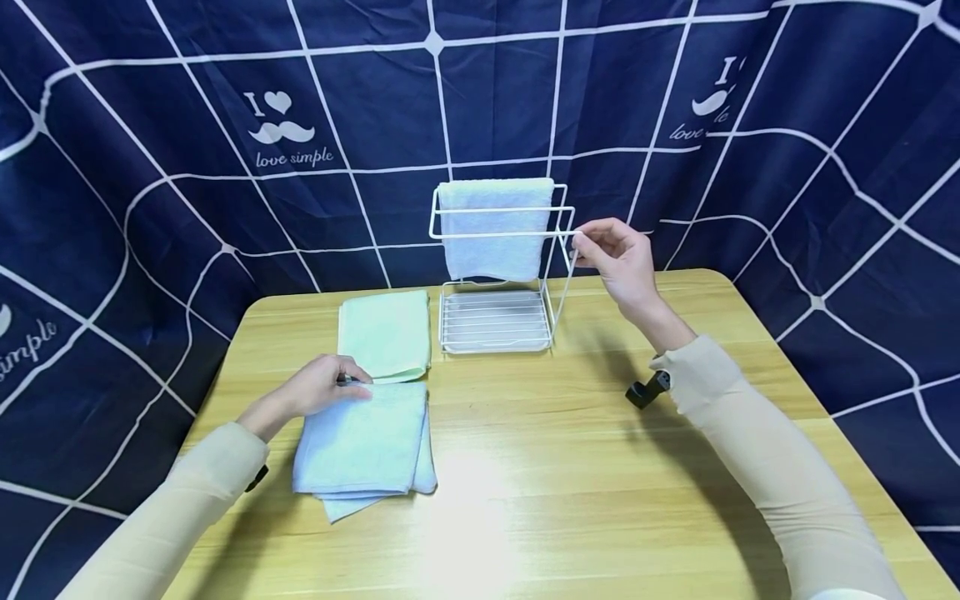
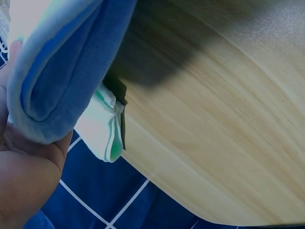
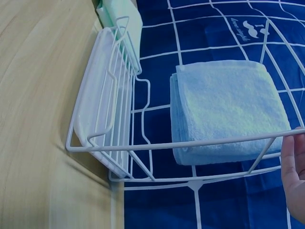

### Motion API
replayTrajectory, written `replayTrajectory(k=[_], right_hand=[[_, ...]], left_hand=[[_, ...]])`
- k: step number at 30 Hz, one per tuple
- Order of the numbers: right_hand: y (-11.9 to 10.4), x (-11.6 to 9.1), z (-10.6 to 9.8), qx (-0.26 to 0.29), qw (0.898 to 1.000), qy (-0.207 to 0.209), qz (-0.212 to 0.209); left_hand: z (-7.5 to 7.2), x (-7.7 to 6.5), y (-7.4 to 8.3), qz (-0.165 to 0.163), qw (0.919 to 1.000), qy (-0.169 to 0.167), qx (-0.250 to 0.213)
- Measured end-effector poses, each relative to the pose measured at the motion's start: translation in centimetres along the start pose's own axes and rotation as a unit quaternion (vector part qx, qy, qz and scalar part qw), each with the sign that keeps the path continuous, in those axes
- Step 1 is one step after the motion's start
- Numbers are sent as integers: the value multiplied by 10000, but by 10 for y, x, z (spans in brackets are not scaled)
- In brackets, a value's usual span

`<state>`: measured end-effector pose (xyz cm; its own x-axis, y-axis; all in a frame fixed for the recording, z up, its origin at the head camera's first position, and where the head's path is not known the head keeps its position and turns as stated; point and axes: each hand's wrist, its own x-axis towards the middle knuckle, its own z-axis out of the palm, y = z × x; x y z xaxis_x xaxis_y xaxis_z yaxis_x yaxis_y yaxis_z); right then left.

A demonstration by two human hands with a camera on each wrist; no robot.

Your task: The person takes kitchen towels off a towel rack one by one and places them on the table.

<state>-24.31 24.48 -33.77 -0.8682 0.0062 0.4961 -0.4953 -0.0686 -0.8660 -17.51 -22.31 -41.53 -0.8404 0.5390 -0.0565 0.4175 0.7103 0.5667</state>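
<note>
Beige sleeves (image 1: 798, 492) sit nearest the head camera, one in from each lower corner; left hand (image 1: 324, 387) is on the blue towel (image 1: 363, 446), pinching its far left part, thumb on top, fingers under the fold per left wrist view; right hand (image 1: 622, 265) pinches the wire rack (image 1: 495, 323) at the right end of its front upper bar, thumb and fingertips together on the wire.

Key relation, as judged: rack lies ahead and to the right of the left hand's grip, and higher at its bars; blue towel reaches right and toward the person from that grip; left hand is on it, right hand well apart; towel looks near square, so no clear long axis; rack bars run left to right.

Blue towel is on the left part of the table (image 1: 562, 492), nearer the person than the rack; light blue, soft, folded in several layers; under-layers stick out askew at the near edge and near right corner; left wrist view shows a thick rounded fold, open inside.

Pale green towel (image 1: 384, 333) lies folded just beyond it, left of the rack; overlap with the blue one, cannot tell; pale blue-white towel (image 1: 495, 260) hangs over the rack's rear bar.
</note>
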Motion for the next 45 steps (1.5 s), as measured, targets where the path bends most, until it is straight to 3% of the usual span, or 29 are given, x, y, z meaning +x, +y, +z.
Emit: replayTrajectory(k=[5, 10, 16, 29, 40, 45], right_hand=[[0, 0, 2, 101, 9999, 2, -18], [-1, 1, 3, 201, 9998, 30, -21], [-2, 1, 3, 190, 9998, 33, -27], [1, 0, 2, 149, 9999, 67, -44], [1, -1, 1, 106, 9999, 6, -85], [1, -1, 0, 90, 9999, 9, -58]], left_hand=[[1, 0, 1, -168, 9996, 87, 231], [-2, 2, 1, -106, 9992, 239, 318], [-17, 7, 6, 16, 9980, 484, 399], [-65, 40, 49, 412, 9915, 1201, 265], [-95, 68, 81, 749, 9771, 1981, -224], [-101, 86, 97, 847, 9699, 2265, -273]])
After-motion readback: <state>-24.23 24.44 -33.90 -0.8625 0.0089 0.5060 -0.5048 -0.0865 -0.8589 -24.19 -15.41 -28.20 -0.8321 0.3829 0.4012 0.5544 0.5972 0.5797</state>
